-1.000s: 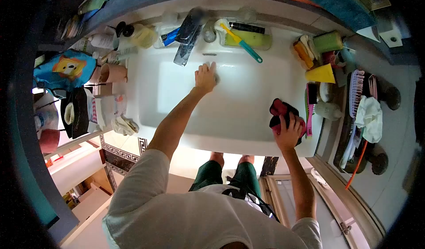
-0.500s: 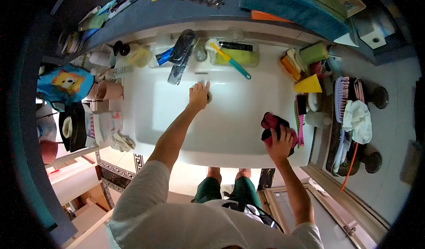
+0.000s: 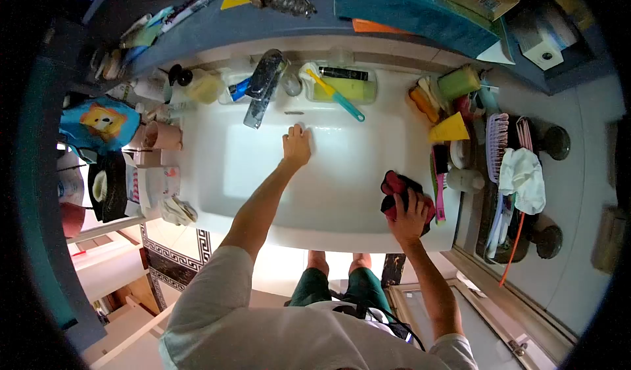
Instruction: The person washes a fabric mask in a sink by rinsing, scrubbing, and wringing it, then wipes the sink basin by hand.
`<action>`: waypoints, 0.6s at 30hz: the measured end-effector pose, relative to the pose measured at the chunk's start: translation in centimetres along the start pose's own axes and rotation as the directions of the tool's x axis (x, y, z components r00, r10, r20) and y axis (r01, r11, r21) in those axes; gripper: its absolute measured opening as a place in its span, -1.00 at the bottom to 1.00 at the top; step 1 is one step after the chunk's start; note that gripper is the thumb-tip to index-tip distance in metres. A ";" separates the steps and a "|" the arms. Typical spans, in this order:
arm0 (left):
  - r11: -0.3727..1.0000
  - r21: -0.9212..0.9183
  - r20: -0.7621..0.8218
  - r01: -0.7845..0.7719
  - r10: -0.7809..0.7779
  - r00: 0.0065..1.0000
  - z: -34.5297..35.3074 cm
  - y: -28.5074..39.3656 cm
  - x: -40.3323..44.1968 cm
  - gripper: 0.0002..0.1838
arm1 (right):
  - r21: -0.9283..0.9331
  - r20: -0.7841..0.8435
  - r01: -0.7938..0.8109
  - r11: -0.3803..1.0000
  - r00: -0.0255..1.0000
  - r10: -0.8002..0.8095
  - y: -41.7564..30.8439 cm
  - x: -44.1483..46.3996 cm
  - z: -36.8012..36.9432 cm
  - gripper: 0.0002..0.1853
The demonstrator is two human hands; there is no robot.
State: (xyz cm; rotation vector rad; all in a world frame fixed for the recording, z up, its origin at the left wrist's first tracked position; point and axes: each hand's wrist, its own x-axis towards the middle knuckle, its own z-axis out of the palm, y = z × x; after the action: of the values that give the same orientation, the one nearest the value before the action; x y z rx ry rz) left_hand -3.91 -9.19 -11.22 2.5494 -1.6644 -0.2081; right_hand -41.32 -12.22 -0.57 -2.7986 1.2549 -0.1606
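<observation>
A wide white sink [image 3: 342,206] lies below me. Inside it my left hand [image 3: 297,145] is over the drain area, fingers bent and close together; what is under the fingertips is hidden. A dark faucet [image 3: 263,84] rises behind it, slightly left. On the sink's right front rim my right hand [image 3: 409,217] rests on a red and black cloth item [image 3: 396,183], its fingers spread over it.
A yellow and teal brush [image 3: 338,97] lies across a green tray behind the basin. At right are a yellow tube [image 3: 449,128], a pink brush [image 3: 440,192] and a lilac hairbrush [image 3: 497,146]. Left are a pink cup [image 3: 163,135] and a folded cloth [image 3: 177,210].
The view has shifted. My left hand's index finger was stretched out and is now drawn in, and the drain opening seen beside it is covered. My right hand stays on the red and black cloth item.
</observation>
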 end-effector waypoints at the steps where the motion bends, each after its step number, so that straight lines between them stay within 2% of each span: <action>1: 0.997 -0.078 -0.012 0.005 -0.006 1.000 0.3 0.3 0.8 -0.72 | -0.001 0.016 0.000 1.000 1.000 0.000 0.0 0.0 -0.1 -0.27; 3: 0.974 -0.228 -0.024 0.018 -0.024 0.999 0.7 1.0 1.1 -0.84 | -0.004 0.009 0.000 1.000 1.000 0.000 0.1 -0.1 0.1 -0.27; 4: 0.961 -0.270 -0.082 0.065 -0.090 0.993 0.9 3.0 0.6 -0.80 | -0.001 -0.002 0.003 1.000 1.000 -0.003 0.0 -0.2 0.2 -0.27; 5: 0.913 -0.355 -0.261 -0.199 0.108 0.959 4.9 3.1 0.7 -0.68 | 0.005 0.008 0.000 1.000 1.000 0.000 -0.1 -0.3 0.2 -0.27; 6: 0.859 -0.342 -0.327 -0.380 0.270 0.906 3.7 5.5 0.0 -0.59 | 0.011 0.016 0.000 1.000 1.000 0.000 0.0 -0.3 0.1 -0.27; 8: 0.874 -0.364 -0.156 -0.322 0.283 0.946 5.1 10.7 -0.5 -0.47 | 0.006 0.011 0.009 1.000 1.000 -0.009 -0.1 0.2 0.0 -0.27; 10: 0.924 -0.280 0.149 -0.260 0.309 0.939 2.6 15.7 -1.6 -0.28 | -0.011 0.004 0.022 1.000 1.000 -0.022 -0.1 0.2 -0.4 -0.28; 11: 0.943 -0.238 0.303 -0.233 0.300 0.905 3.2 17.3 -2.2 -0.22 | -0.022 0.012 0.015 1.000 1.000 -0.015 -0.1 0.0 -0.2 -0.28; 12: 0.953 -0.208 0.308 -0.220 0.277 0.910 3.1 18.7 -3.8 -0.20 | -0.027 0.015 0.012 1.000 1.000 -0.012 0.0 -0.1 0.0 -0.28; 13: 0.931 -0.214 0.360 -0.297 0.358 0.861 4.3 19.1 -4.8 -0.17 | -0.028 0.015 0.009 1.000 1.000 -0.009 0.0 0.0 0.3 -0.29; 15: 0.856 -0.346 0.322 -0.385 0.494 0.808 4.1 17.9 -8.3 -0.28 | -0.019 -0.013 0.023 1.000 1.000 -0.023 0.0 -0.2 0.6 -0.30; 17: 0.773 -0.356 0.424 -0.525 0.635 0.646 3.2 13.3 -10.9 -0.38 | 0.005 -0.032 0.043 0.999 0.999 -0.043 0.1 -0.2 0.2 -0.30; 18: 0.720 -0.368 0.470 -0.588 0.690 0.551 2.4 10.7 -12.3 -0.42 | 0.016 0.052 0.016 1.000 0.999 -0.016 -0.2 0.0 -0.7 -0.30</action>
State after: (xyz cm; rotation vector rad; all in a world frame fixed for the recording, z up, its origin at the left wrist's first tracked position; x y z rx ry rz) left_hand -18.88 -2.25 -11.16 1.6296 -2.5308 -1.0953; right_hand -41.29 -12.08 0.17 -2.7816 1.2151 -0.0977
